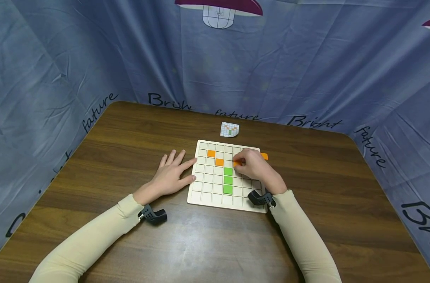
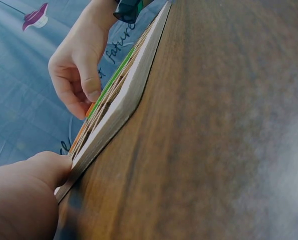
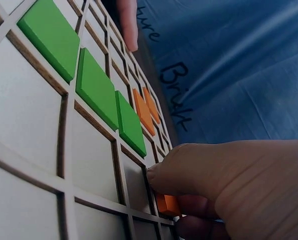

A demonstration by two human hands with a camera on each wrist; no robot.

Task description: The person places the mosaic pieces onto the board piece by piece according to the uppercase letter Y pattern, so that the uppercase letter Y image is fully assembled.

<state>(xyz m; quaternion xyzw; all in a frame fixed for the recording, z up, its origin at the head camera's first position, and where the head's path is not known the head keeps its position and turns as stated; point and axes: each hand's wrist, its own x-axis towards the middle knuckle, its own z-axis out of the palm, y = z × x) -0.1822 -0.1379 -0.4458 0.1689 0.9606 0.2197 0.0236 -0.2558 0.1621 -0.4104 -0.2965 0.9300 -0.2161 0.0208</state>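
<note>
A white grid board (image 1: 206, 187) lies on the table. My right hand (image 1: 252, 163) is over its right part, thumb and fingers pinching an orange square tile (image 3: 168, 204) at a cell of the grid. My left hand (image 1: 167, 177) lies flat with fingers spread, its index finger and thumb touching the board's left edge. Three green tiles (image 1: 228, 180) stand in one column of cells. Two more orange tiles, an upper one (image 1: 211, 153) and a lower one (image 1: 219, 162), sit diagonally up and left of the green column.
Behind the board lies a small card (image 1: 229, 129) printed with a coloured grid pattern. Another orange piece (image 1: 264, 156) shows just past the board's right edge, partly hidden by my right hand. A blue curtain (image 1: 222, 63) hangs around the brown wooden table (image 1: 140, 133).
</note>
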